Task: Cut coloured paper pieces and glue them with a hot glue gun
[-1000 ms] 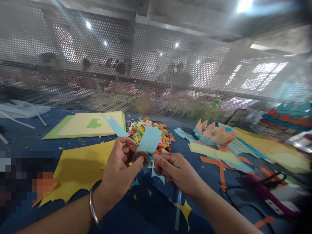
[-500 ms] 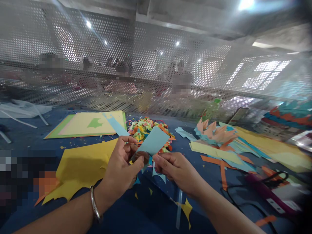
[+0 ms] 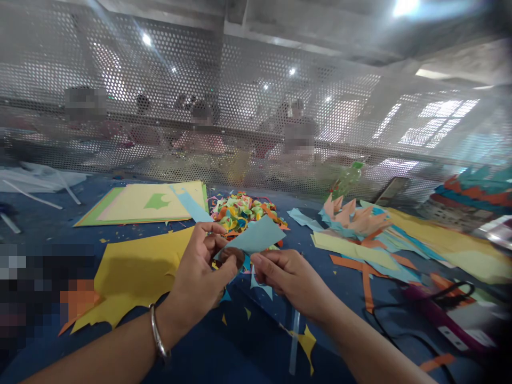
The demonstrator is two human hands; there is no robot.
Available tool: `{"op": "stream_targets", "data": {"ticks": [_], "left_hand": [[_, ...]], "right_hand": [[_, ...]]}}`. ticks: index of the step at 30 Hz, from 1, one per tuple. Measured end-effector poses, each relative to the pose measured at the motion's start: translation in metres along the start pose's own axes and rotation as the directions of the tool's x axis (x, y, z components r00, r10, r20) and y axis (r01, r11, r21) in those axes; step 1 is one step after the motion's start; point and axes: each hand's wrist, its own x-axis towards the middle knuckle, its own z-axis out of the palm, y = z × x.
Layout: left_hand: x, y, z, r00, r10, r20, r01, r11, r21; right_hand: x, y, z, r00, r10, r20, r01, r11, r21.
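A small light-blue piece of paper (image 3: 258,234) is held in front of me, slanting up to the right. Curled around its lower left end are the fingers of my left hand (image 3: 204,266), with the thumb against it. My right hand (image 3: 282,272) is closed in a pinch at the paper's lower edge; the fingertips nearly meet those of the left, and what lies between them is partly hidden. Just beyond the paper sits a heap of multicoloured paper scraps (image 3: 240,205). Below my right hand lies a translucent stick (image 3: 294,344), beside a yellow scrap (image 3: 307,346).
A yellow cut sheet (image 3: 132,272) and a stack of coloured sheets (image 3: 116,205) lie to the left. To the right are peach pointed paper shapes (image 3: 352,216), orange strips (image 3: 367,288), a purple power strip (image 3: 436,314) with black cord, and a green-capped bottle (image 3: 347,178). A perforated screen (image 3: 240,106) stands behind.
The light-blue paper has tipped over, its far end dropping and swinging slightly right, so it looks narrower. Both hands have hardly moved.
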Motion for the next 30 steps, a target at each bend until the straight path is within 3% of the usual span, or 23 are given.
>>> {"op": "stream_targets", "data": {"ticks": [30], "left_hand": [[0.0011,-0.0041,-0.0013,0.997,-0.069,0.04,0.067,0.997,0.047]], "right_hand": [[0.0013,-0.0007,-0.0002,0.999,-0.042,0.012,0.043,0.995,-0.094]]}}
